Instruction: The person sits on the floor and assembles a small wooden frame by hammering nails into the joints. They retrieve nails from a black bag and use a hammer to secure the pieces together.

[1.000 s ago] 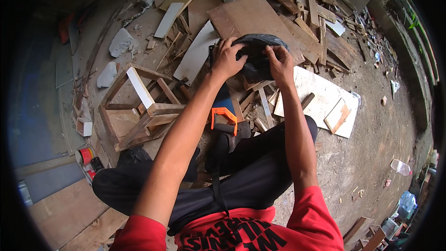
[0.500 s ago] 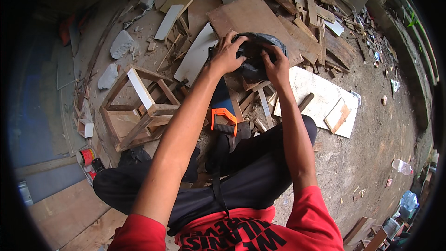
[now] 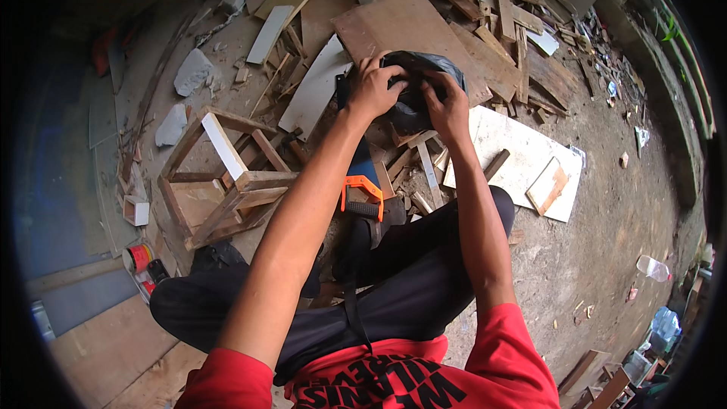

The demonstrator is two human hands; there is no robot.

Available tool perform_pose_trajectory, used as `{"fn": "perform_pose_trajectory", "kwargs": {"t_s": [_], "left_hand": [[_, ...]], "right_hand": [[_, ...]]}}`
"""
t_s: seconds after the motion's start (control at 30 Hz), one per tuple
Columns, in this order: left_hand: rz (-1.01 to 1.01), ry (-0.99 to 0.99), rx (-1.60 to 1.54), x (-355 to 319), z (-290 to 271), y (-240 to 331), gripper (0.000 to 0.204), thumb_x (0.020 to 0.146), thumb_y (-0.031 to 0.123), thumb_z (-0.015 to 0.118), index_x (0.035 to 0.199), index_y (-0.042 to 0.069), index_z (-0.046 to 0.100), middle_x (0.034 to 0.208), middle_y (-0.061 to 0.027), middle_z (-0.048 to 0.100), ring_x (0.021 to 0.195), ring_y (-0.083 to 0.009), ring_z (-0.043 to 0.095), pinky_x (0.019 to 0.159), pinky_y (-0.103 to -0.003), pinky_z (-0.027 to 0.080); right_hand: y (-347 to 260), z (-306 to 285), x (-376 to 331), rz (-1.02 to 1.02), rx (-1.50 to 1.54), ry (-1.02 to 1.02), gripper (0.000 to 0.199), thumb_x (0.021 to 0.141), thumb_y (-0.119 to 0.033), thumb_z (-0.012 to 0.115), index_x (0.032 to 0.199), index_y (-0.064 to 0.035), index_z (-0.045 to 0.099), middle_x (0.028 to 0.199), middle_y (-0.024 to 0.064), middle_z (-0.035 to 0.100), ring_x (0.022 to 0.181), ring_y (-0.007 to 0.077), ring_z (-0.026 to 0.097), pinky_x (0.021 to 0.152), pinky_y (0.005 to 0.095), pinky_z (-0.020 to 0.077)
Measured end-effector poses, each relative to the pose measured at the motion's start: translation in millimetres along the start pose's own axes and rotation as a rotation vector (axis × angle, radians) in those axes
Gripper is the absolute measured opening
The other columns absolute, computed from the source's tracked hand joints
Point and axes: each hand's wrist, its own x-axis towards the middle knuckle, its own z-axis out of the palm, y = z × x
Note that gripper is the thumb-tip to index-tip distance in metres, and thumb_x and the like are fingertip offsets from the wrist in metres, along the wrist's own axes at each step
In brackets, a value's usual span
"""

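Observation:
A dark grey plastic bag [image 3: 424, 83] sits above a brown board [image 3: 394, 26] among wood scraps. My left hand [image 3: 372, 91] grips the bag's left side. My right hand [image 3: 447, 106] pinches its right side, fingers curled into the plastic. Both forearms reach forward from the lower edge. A handsaw with an orange and black handle [image 3: 362, 193] lies under my left forearm, its blade partly hidden by the arm. My legs in black trousers [image 3: 409, 273] are folded below.
A bare wooden stool frame [image 3: 219, 182] lies on its side at the left. A white panel [image 3: 522, 159] lies right of my hands. Planks and offcuts [image 3: 500, 23] litter the ground behind. A red can [image 3: 138, 257] stands lower left; a plastic bottle [image 3: 653, 266] lies at the right.
Both hands have drawn closer together on the bag, bunching it smaller. My arms and the saw stay about where they were.

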Motion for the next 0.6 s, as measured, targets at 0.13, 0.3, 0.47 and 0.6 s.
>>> {"fn": "perform_pose_trajectory", "kwargs": {"t_s": [0.13,0.3,0.47,0.6], "left_hand": [[0.206,0.142,0.257,-3.4,-2.0,7.3,0.016,0.083,0.020,0.077,0.097,0.012,0.077,0.128,-0.0109,0.059,0.121,-0.0349,0.054,0.103,-0.046,0.042],[0.150,0.446,0.064,0.3,-9.4,19.2,0.012,0.087,0.022,0.075,0.094,0.013,0.077,0.126,-0.0094,0.059,0.119,-0.0329,0.055,0.104,-0.046,0.040],[-0.200,0.448,-0.761,-10.2,-38.2,41.2,0.023,0.098,0.022,0.067,0.100,0.000,0.074,0.123,-0.0048,0.060,0.116,-0.0169,0.057,0.098,-0.033,0.044],[-0.502,0.488,-1.052,-58.3,-92.2,57.2,0.022,0.099,0.017,0.066,0.099,-0.004,0.074,0.110,-0.0052,0.066,0.104,-0.0108,0.061,0.092,-0.027,0.048]], "right_hand": [[3.6,-2.0,-0.3,-0.001,-0.021,0.005,0.025,0.091,-0.011,0.068,0.115,-0.0018,0.068,0.109,0.0172,0.072,0.106,0.0300,0.070,0.092,0.0355,0.0510],[0.5,2.1,-6.3,-0.038,0.000,0.045,0.025,0.092,-0.011,0.068,0.115,-0.0014,0.067,0.110,0.0195,0.071,0.107,0.0339,0.068,0.092,0.0376,0.0510],[3.1,11.7,-7.9,-0.146,-0.228,0.164,0.024,0.092,-0.011,0.067,0.114,-0.0011,0.067,0.103,0.0221,0.070,0.101,0.0407,0.067,0.090,0.0424,0.0517],[-11.0,16.0,-15.7,-0.267,-0.404,0.176,0.023,0.091,-0.008,0.067,0.112,-0.0010,0.068,0.118,0.0219,0.065,0.115,0.0409,0.059,0.099,0.0456,0.0473]]}}
